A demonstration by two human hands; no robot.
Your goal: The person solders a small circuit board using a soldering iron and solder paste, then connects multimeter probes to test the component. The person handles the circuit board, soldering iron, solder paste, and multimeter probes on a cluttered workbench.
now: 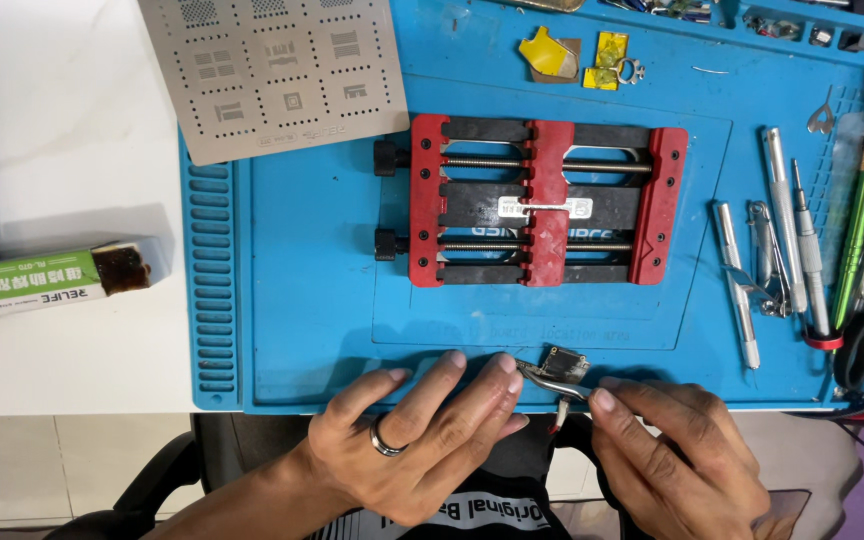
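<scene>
Tweezers point(544, 380) with curved metal tips sit at the bottom centre of the frame, gripping a small dark chip point(564, 364) just above the near edge of the blue mat point(312, 300). My right hand point(677, 460) is pinched shut on the tweezers, thumb and forefinger closed around the shaft, while my left hand point(422, 440) lies flat with fingers spread on the mat, its fingertips touching the tweezers' tips as a brace. I cannot tell whether the chip rests on the mat or hangs slightly above it. To do this well, I judge I should keep the pinch steady and light, since too hard a squeeze could flick the chip away over the mat's edge. The left fingertips look useful as a stop, so I would leave them planted. The red clamp point(532, 200) sits in the middle of the frame, well apart from my hands, with a dark board held in it. A grey stencil sheet point(272, 75) lies at upper left, a green and white box point(52, 280) at left, and a row of hand tools point(792, 240) at right.
</scene>
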